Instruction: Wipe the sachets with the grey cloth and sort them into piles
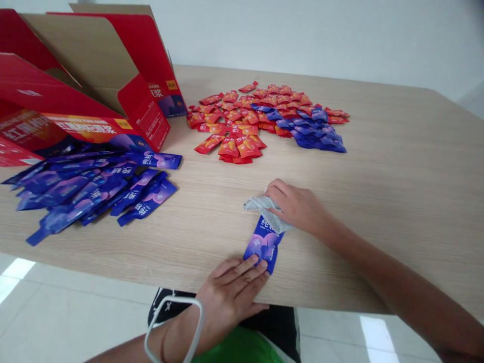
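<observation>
A blue pouch (261, 243) with pink-purple print lies flat near the table's front edge. My left hand (236, 287) rests on its near end, fingers stretched out and pressing it down. A loose white ring (201, 322) circles that wrist. My right hand (297, 206) is closed on a crumpled grey-white cloth (270, 209), which covers the pouch's far end. Part of the pouch's lettering is hidden under the cloth.
Many blue pouches (86, 189) are heaped at the left, before open red cartons (143, 113). Farther back, small red sachets (247, 146) spread over the wooden table (397, 166), with a pile of blue pouches (317, 131) at their right.
</observation>
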### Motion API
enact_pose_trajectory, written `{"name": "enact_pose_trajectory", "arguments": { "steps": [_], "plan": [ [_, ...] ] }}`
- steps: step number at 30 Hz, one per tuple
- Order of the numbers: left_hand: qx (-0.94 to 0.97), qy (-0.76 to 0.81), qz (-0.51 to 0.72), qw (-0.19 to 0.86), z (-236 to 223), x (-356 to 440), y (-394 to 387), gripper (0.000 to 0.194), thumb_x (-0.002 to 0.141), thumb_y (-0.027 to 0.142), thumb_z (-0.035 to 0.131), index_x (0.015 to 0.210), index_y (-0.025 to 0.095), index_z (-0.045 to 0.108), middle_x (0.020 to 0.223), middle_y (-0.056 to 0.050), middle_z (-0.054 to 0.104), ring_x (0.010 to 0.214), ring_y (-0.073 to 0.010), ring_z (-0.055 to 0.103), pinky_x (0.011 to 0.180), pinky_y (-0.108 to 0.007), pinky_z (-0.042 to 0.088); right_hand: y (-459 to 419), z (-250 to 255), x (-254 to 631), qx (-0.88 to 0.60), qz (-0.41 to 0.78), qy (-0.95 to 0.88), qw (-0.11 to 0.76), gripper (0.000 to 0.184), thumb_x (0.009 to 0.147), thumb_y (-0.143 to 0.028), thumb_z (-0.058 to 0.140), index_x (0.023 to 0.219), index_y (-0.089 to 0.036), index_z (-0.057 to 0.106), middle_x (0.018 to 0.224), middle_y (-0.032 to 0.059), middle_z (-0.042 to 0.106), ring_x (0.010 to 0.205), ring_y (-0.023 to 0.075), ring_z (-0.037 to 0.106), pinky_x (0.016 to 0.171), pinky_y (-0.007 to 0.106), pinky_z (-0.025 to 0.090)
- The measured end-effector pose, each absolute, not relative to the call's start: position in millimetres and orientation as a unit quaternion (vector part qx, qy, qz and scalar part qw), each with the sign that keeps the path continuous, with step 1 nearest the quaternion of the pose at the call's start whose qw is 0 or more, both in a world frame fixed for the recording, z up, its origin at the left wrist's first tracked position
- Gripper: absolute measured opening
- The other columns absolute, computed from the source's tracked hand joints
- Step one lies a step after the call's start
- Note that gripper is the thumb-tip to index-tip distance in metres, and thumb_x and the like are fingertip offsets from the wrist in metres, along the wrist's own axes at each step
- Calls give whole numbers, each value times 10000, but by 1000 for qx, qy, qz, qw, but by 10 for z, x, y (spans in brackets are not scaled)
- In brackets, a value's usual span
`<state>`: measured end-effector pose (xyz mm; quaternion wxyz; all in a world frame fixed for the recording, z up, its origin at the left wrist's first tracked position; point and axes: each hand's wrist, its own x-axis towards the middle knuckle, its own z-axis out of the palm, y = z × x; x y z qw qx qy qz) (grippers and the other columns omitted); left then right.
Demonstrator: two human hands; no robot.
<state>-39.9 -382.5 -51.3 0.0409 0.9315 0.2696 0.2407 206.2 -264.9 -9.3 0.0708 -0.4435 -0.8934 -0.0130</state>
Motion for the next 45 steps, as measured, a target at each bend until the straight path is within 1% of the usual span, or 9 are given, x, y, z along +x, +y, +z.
{"name": "enact_pose_trajectory", "arguments": {
  "steps": [3, 7, 13, 19, 23, 30, 33, 37, 45],
  "plan": [
    [931, 272, 240, 48, -536, -399, -3841, 367, 1031, 445, 564, 1278, 194, 668, 1336, 8, 691, 1240, -155, 648, 1120, -299, 449, -2933, -54, 1989, -404, 23, -906, 124, 217, 963, -322, 610, 1133, -188, 611, 1150, 87, 658, 962, 202, 655, 664, 271, 499],
    [910, 296, 280, 71, -575, -389, -3878, 338, 1032, 440, 565, 1218, 189, 695, 1194, 7, 760, 1157, -161, 692, 1167, -343, 409, -3266, -201, 1872, -327, 75, -936, 102, 124, 979, -258, 558, 1072, -208, 624, 1078, 61, 678, 894, 180, 650, 694, 277, 506],
    [926, 288, 237, 60, -504, -389, -3847, 372, 1043, 423, 549, 1317, 194, 651, 1381, 6, 660, 1277, -157, 624, 1118, -299, 452, -2705, -227, 2100, -480, 31, -874, 66, 203, 966, -295, 586, 1128, -177, 613, 1159, 102, 651, 918, 202, 657, 635, 270, 511],
    [914, 298, 265, 79, -553, -374, -3881, 338, 1041, 418, 551, 1254, 194, 687, 1278, 1, 725, 1215, -151, 663, 1130, -298, 450, -3070, -97, 1965, -389, 50, -903, 173, 202, 977, -275, 554, 1153, -186, 595, 1149, 107, 666, 1026, 215, 652, 716, 283, 547],
    [903, 314, 276, 97, -576, -372, -3902, 333, 1047, 418, 535, 1227, 193, 702, 1198, -8, 759, 1179, -158, 683, 1148, -319, 441, -3231, -291, 1843, -329, 81, -930, 141, 152, 1005, -228, 499, 1104, -178, 604, 1097, 93, 686, 965, 193, 663, 723, 288, 551],
    [923, 292, 240, 70, -500, -395, -3842, 379, 1043, 429, 543, 1322, 198, 656, 1360, -6, 675, 1253, -156, 643, 1081, -287, 492, -2684, -147, 2116, -481, 31, -866, 131, 203, 966, -272, 567, 1149, -184, 567, 1172, 118, 654, 1029, 232, 655, 702, 303, 563],
    [917, 295, 255, 82, -536, -387, -3870, 358, 1036, 430, 555, 1280, 197, 676, 1319, 4, 703, 1229, -150, 656, 1100, -293, 478, -2981, -100, 2008, -405, 52, -895, 178, 213, 968, -269, 552, 1162, -187, 577, 1162, 122, 664, 1063, 232, 645, 777, 314, 570],
    [906, 306, 272, 104, -589, -382, -3897, 339, 1039, 420, 550, 1243, 187, 687, 1235, -1, 745, 1201, -154, 670, 1118, -306, 463, -3236, -259, 1861, -337, 93, -930, 112, 150, 977, -212, 534, 1108, -208, 606, 1105, 79, 684, 953, 197, 665, 729, 293, 561],
    [921, 292, 244, 83, -527, -395, -3858, 366, 1049, 420, 533, 1317, 199, 649, 1370, 13, 668, 1267, -145, 630, 1086, -289, 482, -2662, -133, 2100, -475, 30, -872, 111, 210, 947, -234, 578, 1150, -184, 563, 1184, 120, 644, 1032, 232, 656, 679, 301, 567]
  ]
}}
